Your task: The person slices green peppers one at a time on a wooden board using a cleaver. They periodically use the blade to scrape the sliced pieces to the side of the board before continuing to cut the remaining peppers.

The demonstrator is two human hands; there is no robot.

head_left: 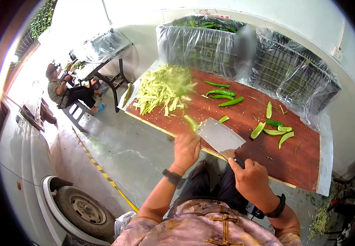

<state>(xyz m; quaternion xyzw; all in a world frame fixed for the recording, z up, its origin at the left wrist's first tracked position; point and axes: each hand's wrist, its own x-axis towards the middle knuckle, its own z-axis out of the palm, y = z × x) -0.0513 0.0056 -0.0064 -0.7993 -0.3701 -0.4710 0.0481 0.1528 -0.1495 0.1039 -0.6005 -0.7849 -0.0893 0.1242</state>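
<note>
My right hand (251,179) is closed round the dark handle of a cleaver (222,136), whose wide blade lies slanted close over the brown board (288,164). Pinched in my left hand (186,150) is a pale green split pepper (191,122), beside the blade's far corner. Beyond it whole green peppers (231,101) lie on the board. To the right are several split pepper halves (258,130), some with the pale inside showing. A large heap of pale green pepper cores (163,88) covers the left end.
Plastic-lined crates (198,45) with green peppers stand along the back of the board. A person (66,88) sits at the far left near a plastic-covered table (105,45). A white vehicle (25,172) with a wheel (83,209) is at the lower left. Scraps (321,221) lie at the lower right.
</note>
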